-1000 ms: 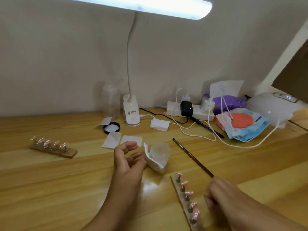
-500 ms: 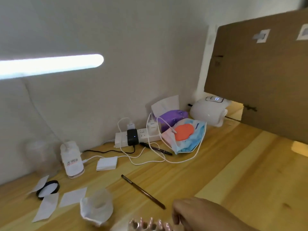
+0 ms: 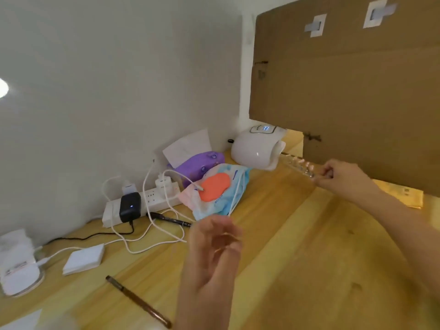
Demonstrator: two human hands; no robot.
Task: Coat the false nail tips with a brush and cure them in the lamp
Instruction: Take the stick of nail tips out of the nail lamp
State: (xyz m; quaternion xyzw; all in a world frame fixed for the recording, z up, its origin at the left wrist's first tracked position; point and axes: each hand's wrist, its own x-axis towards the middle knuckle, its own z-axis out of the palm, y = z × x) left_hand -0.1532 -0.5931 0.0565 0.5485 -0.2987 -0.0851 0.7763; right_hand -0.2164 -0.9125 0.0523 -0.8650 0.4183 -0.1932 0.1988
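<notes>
Middle right of the frame: the right hand (image 3: 338, 173), fingers pinched tight on 1 end of the nail tip strip (image 3: 300, 166). Strip up in the air and blurry, far end right at the mouth of the white lamp (image 3: 256, 148). Cannot tell if that end is inside. Too blurry to count the tips. Lamp far back on the worktop (image 3: 309, 246), small blue screen lit on top, just under the edge of a big brown cardboard sheet (image 3: 345, 79).

Lower middle: the left hand (image 3: 214, 241), up over the worktop, fingers loose and a bit bent, holding nothing. Blurry too.

Lower left: the brown brush (image 3: 138, 302), flat on the worktop, apart from both hands. Farther back by the wall: a black pen (image 3: 170, 219), a white power strip (image 3: 147, 198) with plugs and white cords, a purple tissue pack (image 3: 200, 164) and a wipes pack (image 3: 219, 186) with an orange lid.
</notes>
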